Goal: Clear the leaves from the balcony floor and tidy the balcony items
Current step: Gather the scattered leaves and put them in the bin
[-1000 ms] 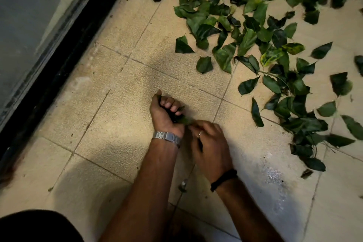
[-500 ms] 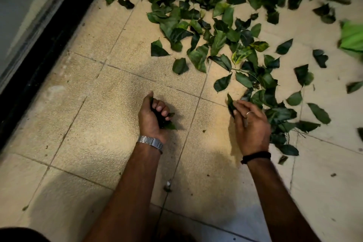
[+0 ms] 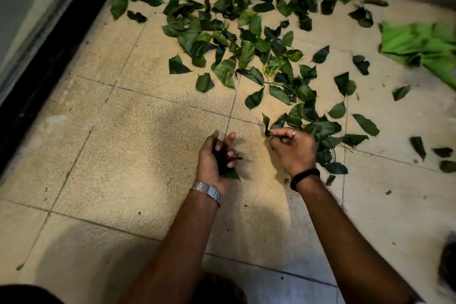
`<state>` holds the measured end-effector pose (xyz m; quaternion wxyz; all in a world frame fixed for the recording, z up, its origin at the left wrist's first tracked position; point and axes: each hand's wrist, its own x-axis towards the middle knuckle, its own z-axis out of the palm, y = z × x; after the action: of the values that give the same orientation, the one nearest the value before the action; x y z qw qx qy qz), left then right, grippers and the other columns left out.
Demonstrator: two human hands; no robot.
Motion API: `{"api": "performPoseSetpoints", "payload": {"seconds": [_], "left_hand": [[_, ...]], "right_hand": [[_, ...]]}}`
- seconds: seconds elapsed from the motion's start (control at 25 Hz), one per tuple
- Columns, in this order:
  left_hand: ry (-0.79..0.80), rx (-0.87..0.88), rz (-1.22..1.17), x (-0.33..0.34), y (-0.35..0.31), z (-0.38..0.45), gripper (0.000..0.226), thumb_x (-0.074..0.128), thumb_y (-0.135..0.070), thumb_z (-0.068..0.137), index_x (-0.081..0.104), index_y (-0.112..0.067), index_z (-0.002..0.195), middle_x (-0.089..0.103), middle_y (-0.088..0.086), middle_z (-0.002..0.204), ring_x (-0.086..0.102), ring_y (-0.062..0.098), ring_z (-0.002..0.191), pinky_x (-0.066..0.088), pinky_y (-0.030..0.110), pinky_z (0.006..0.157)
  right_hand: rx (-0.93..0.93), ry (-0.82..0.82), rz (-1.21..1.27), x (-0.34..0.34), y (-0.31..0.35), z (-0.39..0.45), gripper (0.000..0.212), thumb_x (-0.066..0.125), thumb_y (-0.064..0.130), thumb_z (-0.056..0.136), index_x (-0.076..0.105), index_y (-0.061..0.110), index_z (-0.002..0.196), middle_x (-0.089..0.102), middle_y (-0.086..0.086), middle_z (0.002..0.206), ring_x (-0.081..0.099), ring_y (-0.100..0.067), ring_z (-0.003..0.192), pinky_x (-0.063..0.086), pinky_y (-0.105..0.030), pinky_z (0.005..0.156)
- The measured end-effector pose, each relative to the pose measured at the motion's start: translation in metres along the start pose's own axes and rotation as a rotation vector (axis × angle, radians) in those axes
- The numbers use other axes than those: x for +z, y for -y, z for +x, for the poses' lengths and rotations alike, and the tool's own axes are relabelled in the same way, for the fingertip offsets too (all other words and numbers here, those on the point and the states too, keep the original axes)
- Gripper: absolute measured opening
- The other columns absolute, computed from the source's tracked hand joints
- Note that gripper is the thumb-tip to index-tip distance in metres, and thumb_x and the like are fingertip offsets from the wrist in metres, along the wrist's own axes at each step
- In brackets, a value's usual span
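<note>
Head view: left hand [image 3: 214, 160] holds a bunch of leaves [image 3: 223, 163], fingers curled around it. Right hand [image 3: 293, 147] pinches a single leaf [image 3: 266, 124] between fingers and thumb. Loose leaves [image 3: 237, 34] lie scattered across the far floor [image 3: 118, 131].

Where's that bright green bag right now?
In the head view the green bag lies on the floor tiles at the far right edge, beyond the right hand, just past the outer scattered leaves.
</note>
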<state>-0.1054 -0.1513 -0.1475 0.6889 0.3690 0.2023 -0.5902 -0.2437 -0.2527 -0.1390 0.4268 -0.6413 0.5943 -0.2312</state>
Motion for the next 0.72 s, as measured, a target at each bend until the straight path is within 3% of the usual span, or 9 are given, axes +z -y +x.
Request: {"api": "performPoseSetpoints", "payload": {"seconds": [0.16,0.32,0.4,0.48,0.56,0.72], "left_hand": [[0.045,-0.063,-0.092,0.013,0.02,-0.011,0.042,0.055,-0.031,0.092,0.043,-0.021,0.053,0.072,0.005,0.088,0.047,0.011,0.048,0.034,0.019,0.041],[0.05,-0.053,-0.193,0.028,0.029,-0.017,0.04,0.053,-0.026,0.092,0.048,-0.017,0.053,0.063,0.004,0.066,0.061,0.021,0.071,0.047,0.035,0.082],[0.083,-0.044,-0.21,0.038,0.026,-0.021,0.032,0.055,-0.028,0.086,0.063,-0.01,0.061,0.07,0.009,0.078,0.067,0.021,0.084,0.046,0.034,0.092],[0.105,0.0,-0.183,0.051,0.016,-0.028,0.034,0.058,-0.034,0.082,0.074,-0.005,0.081,0.071,0.012,0.1,0.066,0.019,0.099,0.048,0.03,0.092],[0.151,0.09,-0.174,0.066,0.005,-0.043,0.034,0.058,-0.033,0.085,0.073,-0.005,0.098,0.067,0.013,0.117,0.062,0.02,0.113,0.048,0.032,0.096],[0.257,0.287,-0.208,0.129,-0.035,-0.108,0.028,0.046,-0.017,0.093,0.066,-0.002,0.105,0.067,0.017,0.119,0.057,0.028,0.125,0.039,0.045,0.112]], "right_hand": [[0.021,0.109,0.498,0.0,0.026,-0.058,0.028,0.072,-0.009,0.083,0.075,0.017,0.094,0.077,0.002,0.085,0.07,-0.005,0.077,0.056,-0.02,0.069],[-0.215,-0.009,0.379,0.036,0.027,-0.089,0.038,0.06,-0.003,0.086,0.071,0.02,0.113,0.071,0.002,0.112,0.065,-0.008,0.109,0.053,-0.024,0.093],[-0.145,-0.032,0.538,0.049,0.031,-0.086,0.037,0.051,0.001,0.082,0.075,0.019,0.104,0.069,-0.001,0.111,0.063,-0.013,0.111,0.051,-0.029,0.096],[-0.021,0.015,0.777,0.049,0.046,-0.075,0.033,0.051,0.01,0.078,0.078,0.017,0.096,0.07,-0.007,0.109,0.062,-0.021,0.113,0.049,-0.033,0.097],[-0.015,0.109,0.856,0.041,0.073,-0.07,0.031,0.05,0.022,0.085,0.078,0.012,0.094,0.07,-0.015,0.112,0.06,-0.031,0.117,0.045,-0.045,0.103],[0.093,0.169,1.009,-0.013,0.174,-0.077,0.05,0.045,0.04,0.099,0.075,0.006,0.078,0.072,-0.018,0.099,0.064,-0.034,0.11,0.04,-0.055,0.11]]}}
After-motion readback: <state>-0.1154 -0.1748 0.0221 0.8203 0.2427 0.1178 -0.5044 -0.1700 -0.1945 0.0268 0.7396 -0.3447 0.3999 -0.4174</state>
